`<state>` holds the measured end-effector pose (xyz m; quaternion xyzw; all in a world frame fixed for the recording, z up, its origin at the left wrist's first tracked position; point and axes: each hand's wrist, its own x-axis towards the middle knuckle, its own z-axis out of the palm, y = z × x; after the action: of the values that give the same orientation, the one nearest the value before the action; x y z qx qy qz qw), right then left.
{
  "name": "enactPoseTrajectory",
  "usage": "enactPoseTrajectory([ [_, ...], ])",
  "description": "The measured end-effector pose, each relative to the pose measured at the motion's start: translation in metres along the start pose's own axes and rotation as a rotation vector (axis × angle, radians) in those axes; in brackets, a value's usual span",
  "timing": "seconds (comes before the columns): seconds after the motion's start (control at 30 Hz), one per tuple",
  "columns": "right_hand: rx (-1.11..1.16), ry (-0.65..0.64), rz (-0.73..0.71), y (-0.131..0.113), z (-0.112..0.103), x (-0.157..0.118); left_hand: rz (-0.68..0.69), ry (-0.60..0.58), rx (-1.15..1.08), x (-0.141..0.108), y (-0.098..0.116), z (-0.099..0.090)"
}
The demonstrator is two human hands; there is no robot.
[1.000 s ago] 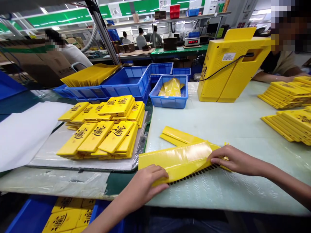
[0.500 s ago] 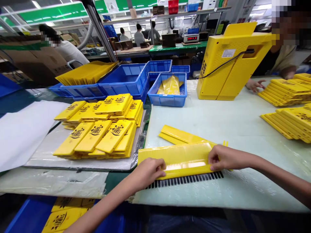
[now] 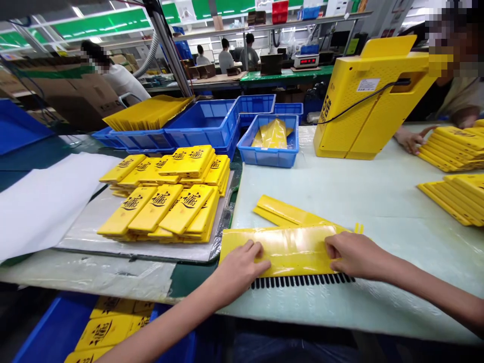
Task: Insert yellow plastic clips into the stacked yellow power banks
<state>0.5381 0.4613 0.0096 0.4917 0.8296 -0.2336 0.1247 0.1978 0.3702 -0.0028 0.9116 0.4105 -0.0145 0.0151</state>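
A long yellow plastic sleeve [image 3: 291, 249] lies flat on the pale table [image 3: 340, 191] in front of me, over a black comb-like strip [image 3: 302, 281] whose teeth show along its near edge. My left hand [image 3: 240, 267] presses the sleeve's left end with the fingers spread flat. My right hand [image 3: 350, 254] presses its right end. More flat yellow sleeves [image 3: 287, 213] lie just behind it.
Stacks of yellow printed cases [image 3: 170, 194] sit on a sheet to the left. Blue bins [image 3: 204, 126], one with yellow bags [image 3: 274, 133], stand behind. A yellow machine [image 3: 372, 96] stands at back right. A co-worker's hand [image 3: 410, 138] touches yellow stacks [image 3: 454, 143] at right.
The curled sleeve has been laid down and flattened over the black strip. Both my hands moved from gripping its edge to pressing on top. The co-worker's hand has come into view at right.
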Motion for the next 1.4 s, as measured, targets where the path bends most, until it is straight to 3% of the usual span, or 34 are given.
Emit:
enactPoseTrajectory([
  [0.1,-0.136,0.378,-0.394,-0.005,0.031,-0.009,0.192,0.268,0.058,-0.003,0.012,0.012],
  [0.2,-0.154,0.502,-0.771,-0.016,0.057,-0.016,0.209,0.317,0.042,-0.004,0.026,0.02],
  [0.27,-0.172,0.552,-0.839,-0.025,0.067,-0.017,0.169,0.291,0.05,-0.004,0.035,0.02],
  [0.47,-0.299,0.763,-0.818,-0.039,0.084,-0.015,0.138,0.182,0.115,-0.007,0.048,0.014],
  [0.7,-0.274,0.85,-0.781,-0.013,0.085,-0.031,0.129,0.127,-0.056,-0.051,0.023,0.023],
  [1.0,-0.241,0.758,-0.725,0.049,0.097,-0.052,-0.077,0.319,0.119,-0.11,0.019,0.035],
  [1.17,-0.193,0.821,-0.714,0.058,0.099,-0.055,-0.125,0.348,0.123,-0.128,0.016,0.034],
  [1.4,-0.18,0.919,-0.666,0.064,0.102,-0.056,-0.094,0.347,0.126,-0.133,0.0,0.034],
])
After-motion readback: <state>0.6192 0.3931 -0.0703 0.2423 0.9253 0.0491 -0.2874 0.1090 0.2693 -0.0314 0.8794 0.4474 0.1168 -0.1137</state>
